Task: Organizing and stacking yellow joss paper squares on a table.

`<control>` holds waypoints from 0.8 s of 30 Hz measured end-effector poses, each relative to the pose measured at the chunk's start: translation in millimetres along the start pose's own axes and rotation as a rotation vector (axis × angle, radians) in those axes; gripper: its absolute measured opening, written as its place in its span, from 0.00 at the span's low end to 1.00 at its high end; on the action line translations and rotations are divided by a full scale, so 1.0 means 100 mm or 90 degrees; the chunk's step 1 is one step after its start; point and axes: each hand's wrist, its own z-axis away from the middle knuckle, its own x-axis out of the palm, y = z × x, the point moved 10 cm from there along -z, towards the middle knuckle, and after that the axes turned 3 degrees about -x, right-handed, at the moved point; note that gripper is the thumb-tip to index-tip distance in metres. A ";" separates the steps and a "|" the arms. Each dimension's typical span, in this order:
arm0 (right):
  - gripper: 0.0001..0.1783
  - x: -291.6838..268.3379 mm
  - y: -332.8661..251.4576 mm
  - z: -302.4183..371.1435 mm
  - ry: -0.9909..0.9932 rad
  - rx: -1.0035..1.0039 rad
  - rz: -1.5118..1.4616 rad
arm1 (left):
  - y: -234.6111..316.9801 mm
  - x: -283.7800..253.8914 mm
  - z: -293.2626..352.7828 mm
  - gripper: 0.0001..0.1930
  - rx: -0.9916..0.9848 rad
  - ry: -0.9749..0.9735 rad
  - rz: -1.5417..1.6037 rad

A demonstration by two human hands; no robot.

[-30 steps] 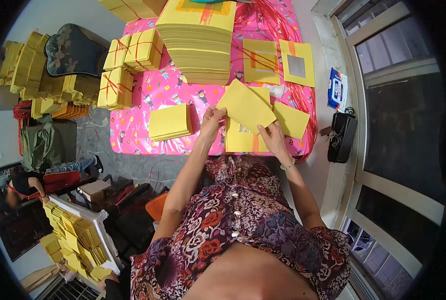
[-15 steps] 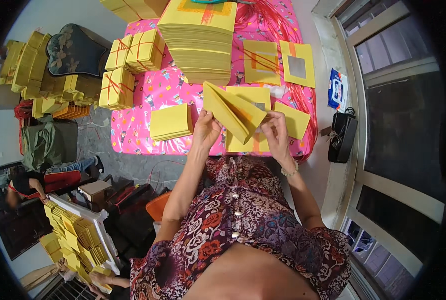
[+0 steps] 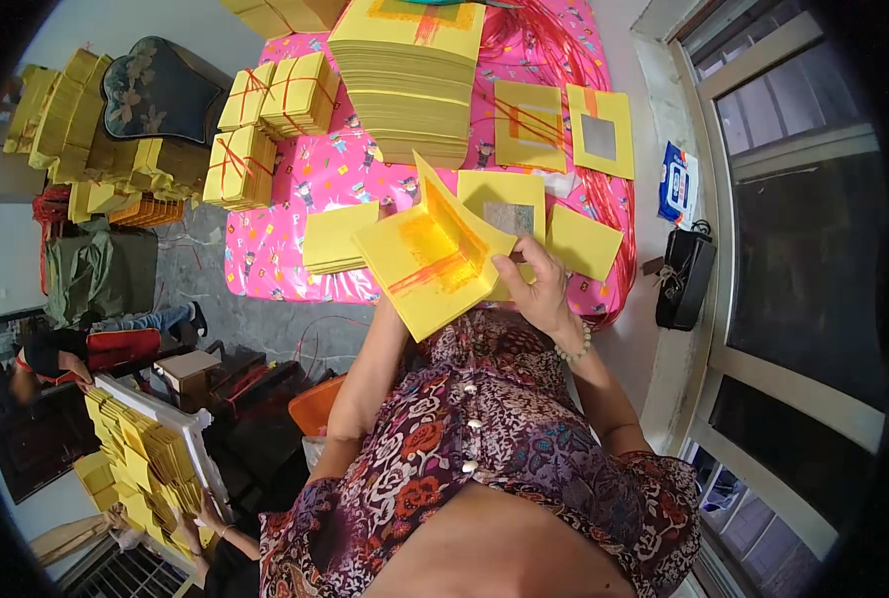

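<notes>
The folded yellow sheet (image 3: 415, 279) is held up off the table, spread part-way open above the near edge of the pink tablecloth (image 3: 290, 244), with one panel tilted up on the far side and the other sloping toward the person's lap. The right hand (image 3: 539, 291) grips its right edge between thumb and forefinger, the other fingers curled loosely. The left forearm (image 3: 373, 364) runs up behind the near panel, but the left hand is hidden there, so its grasp cannot be told. Inside, an orange patch spreads about the crease and a red-orange band crosses the near panel; whether the sheet is a single layer is unclear. To handle it well, a light pinch at the outer edge seems best, since squeezing nearer the crease could buckle the paper. Fingers are better kept off the orange patch in case it rubs or flakes. Because the near corner overhangs the table edge, bringing the sheet over the cloth would probably support it better and keep it from brushing the blouse (image 3: 474, 399). The panels should open evenly, so that the crease does not twist. Just beyond the right hand lies a yellow sheet with a grey patch (image 3: 514, 199), with a plain yellow sheet (image 3: 586, 244) to its right; a low stack (image 3: 337, 239) sits to the left, partly covered in view by the held sheet.
</notes>
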 end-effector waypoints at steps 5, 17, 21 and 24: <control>0.11 0.03 -0.10 -0.04 -0.045 0.014 0.011 | -0.03 0.20 0.04 0.23 -0.047 -0.099 0.002; 0.28 0.32 -0.44 -0.05 -0.207 -0.106 -0.058 | -0.19 0.29 -0.26 0.18 -0.083 -0.185 0.085; 0.26 0.32 -0.43 -0.06 -0.207 -0.097 -0.072 | -0.25 0.42 -0.22 0.20 -0.122 -0.237 0.107; 0.24 0.32 -0.37 -0.08 -0.202 -0.040 -0.151 | -0.22 0.47 -0.20 0.21 -0.109 -0.254 0.113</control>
